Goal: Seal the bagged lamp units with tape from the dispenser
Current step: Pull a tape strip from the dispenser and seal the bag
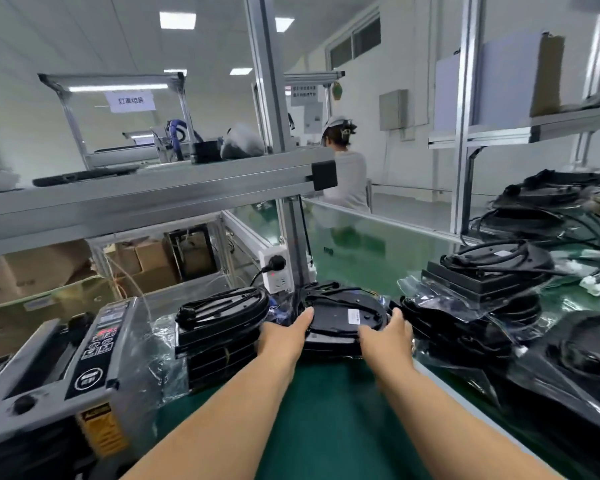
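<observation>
A black bagged lamp unit [343,315] with a white label lies on the green bench straight ahead. My left hand [286,336] holds its left edge, thumb on top. Gripping its right edge is my right hand [388,336], fingers curled over the rim. The grey automatic tape dispenser [73,368] stands at the lower left, apart from both hands. No tape is visible in either hand.
A stack of bagged lamp units [219,337] sits between the dispenser and my left hand. More black units with cables [485,271] pile up on the right. A power strip [274,268] hangs on the aluminium post. A person in a white cap [343,161] stands beyond the green conveyor [378,244].
</observation>
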`<state>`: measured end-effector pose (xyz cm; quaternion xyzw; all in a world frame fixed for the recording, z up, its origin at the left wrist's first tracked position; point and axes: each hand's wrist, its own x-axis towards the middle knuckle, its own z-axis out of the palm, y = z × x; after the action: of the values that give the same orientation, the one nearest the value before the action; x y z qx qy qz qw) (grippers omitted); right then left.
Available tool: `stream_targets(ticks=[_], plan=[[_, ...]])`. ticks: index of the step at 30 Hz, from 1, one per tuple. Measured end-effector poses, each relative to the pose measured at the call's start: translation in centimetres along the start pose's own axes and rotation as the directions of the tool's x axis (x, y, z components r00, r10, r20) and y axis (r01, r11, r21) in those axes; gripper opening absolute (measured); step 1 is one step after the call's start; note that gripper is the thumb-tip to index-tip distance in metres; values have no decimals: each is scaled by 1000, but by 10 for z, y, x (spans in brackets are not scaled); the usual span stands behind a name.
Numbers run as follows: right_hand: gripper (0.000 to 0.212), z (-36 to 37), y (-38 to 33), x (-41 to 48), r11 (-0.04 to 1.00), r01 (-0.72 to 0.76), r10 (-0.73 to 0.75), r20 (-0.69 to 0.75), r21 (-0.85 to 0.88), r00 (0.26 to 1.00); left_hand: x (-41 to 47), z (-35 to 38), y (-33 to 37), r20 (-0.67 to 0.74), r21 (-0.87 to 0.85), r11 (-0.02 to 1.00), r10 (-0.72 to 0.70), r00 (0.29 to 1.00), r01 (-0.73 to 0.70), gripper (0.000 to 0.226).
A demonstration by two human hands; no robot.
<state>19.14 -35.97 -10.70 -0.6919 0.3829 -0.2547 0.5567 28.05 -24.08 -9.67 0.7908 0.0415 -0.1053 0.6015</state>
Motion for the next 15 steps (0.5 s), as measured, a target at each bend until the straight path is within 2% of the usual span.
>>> stream_targets(ticks=[3, 7, 10, 15], plan=[[69, 5, 2, 5, 1000, 6, -7, 67, 9, 998, 2, 16, -2, -32, 37, 999, 11, 999, -9, 89], [62, -3, 6, -5, 999, 5, -7, 51, 34, 999, -10, 15, -10, -80, 47, 999, 21, 997, -17, 61], [62, -17, 8, -27, 999, 28, -30, 42, 46, 999, -39, -6, -22, -18, -45, 998, 42, 999, -43, 35], [45, -46, 5, -105, 969, 199, -216, 104, 149, 971, -117, -75, -49, 37, -264, 961, -75, 996, 83, 38]])
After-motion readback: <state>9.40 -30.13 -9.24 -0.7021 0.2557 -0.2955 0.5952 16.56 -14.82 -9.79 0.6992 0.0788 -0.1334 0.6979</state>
